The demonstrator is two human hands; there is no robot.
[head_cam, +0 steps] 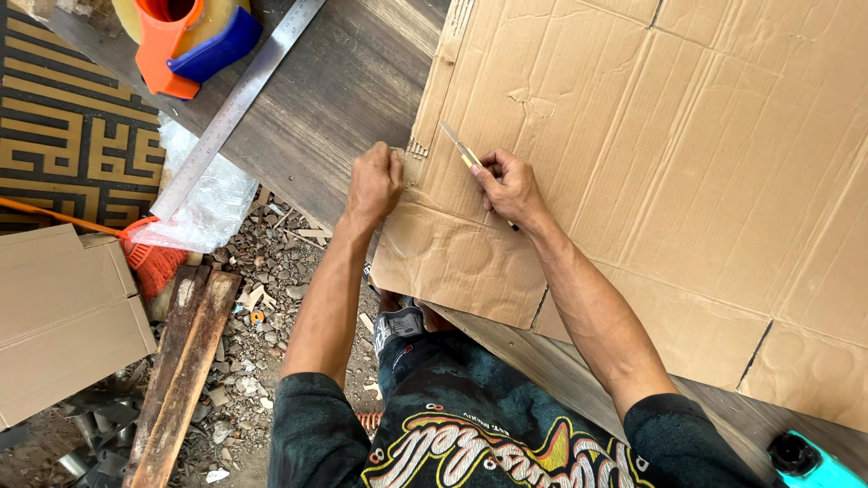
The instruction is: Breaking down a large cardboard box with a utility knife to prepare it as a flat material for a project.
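Observation:
A large flattened brown cardboard sheet [687, 172] lies over a dark wooden table [334, 99]. My left hand [372, 181] pinches the sheet's left edge, at a narrow flap with a jagged cut. My right hand [508, 185] grips a utility knife [461, 150] with a yellow body, its blade pointing up-left and resting on the cardboard close to that edge. Both forearms reach up from my dark printed shirt.
A long steel ruler [237, 104] lies slanted on the table beside an orange and blue tape dispenser [185, 41] and bubble wrap [210, 194]. Below are a red broom [149, 258], folded cardboard [59, 316], wooden planks [185, 361], rubble and a teal object [809, 461].

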